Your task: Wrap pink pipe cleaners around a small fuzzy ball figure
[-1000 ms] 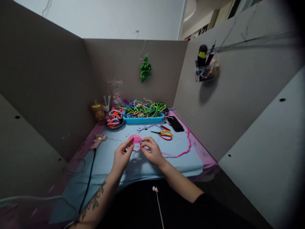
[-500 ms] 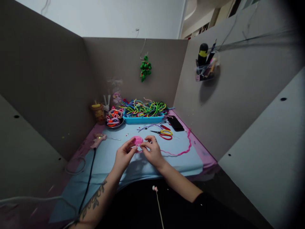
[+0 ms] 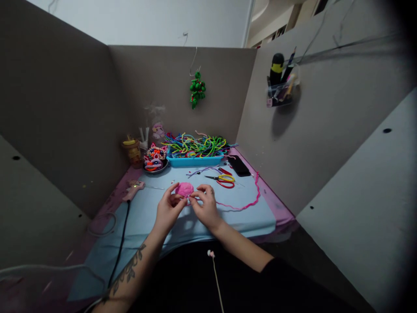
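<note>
Between my hands, above the light blue cloth point(image 3: 150, 226), is a round, fuzzy pink piece of yarn or chenille work point(image 3: 184, 189). My left hand point(image 3: 170, 208) is closed on its left and lower edge, thumb and fingers pinching. From the right, my right hand point(image 3: 204, 207) pinches at the lower edge of the same piece, fingertips close to the left thumb. A pink strand point(image 3: 243, 208) runs out from under my right hand and curves up to the right across the cloth. What exactly lies between the fingertips is too small to make out.
Yellow-and-red scissors point(image 3: 224, 180) lie beyond my right hand, with a black phone point(image 3: 239, 165) farther right. Behind stands a blue tray point(image 3: 195, 162) of coloured pipe cleaners. A pink glue gun point(image 3: 133, 190) with a black cord lies left, near a bowl point(image 3: 156, 170) of colourful pieces.
The pink piece is now tilted so more of its round face shows. Both hands stay pinched at its lower edge. The whole view has shifted slightly.
</note>
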### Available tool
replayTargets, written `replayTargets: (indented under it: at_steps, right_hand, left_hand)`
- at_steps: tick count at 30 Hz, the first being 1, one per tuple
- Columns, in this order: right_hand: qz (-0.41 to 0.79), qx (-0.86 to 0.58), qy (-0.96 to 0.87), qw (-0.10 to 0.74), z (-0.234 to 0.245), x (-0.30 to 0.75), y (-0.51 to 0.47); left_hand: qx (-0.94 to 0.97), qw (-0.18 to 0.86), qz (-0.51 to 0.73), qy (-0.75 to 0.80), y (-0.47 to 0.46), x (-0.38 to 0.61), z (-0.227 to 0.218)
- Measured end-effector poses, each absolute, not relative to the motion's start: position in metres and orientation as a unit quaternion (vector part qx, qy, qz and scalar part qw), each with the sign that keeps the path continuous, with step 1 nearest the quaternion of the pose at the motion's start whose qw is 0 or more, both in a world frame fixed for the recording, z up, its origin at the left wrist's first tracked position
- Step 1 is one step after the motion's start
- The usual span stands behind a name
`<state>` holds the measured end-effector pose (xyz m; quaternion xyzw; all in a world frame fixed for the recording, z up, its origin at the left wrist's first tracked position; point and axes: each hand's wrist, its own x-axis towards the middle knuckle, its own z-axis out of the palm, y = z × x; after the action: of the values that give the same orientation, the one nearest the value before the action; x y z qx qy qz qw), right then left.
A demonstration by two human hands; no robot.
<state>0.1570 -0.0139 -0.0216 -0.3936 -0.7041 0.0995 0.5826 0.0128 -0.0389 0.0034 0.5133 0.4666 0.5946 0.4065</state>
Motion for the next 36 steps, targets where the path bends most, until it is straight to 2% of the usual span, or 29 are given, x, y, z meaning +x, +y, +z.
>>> replayTargets:
  at_steps: [8, 36]
  right_hand:
    - [0.085, -0.405, -0.686, 0.599, -0.025, 0.156, -0.018]
    - [0.098, -0.432, -0.651, 0.616, -0.03, 0.152, -0.016]
  left_hand:
    - [0.547, 0.383, 0.568, 0.482, -0.038, 0.013, 0.003]
    - [0.531, 0.429, 0.555, 0.476, -0.037, 0.012, 0.0]
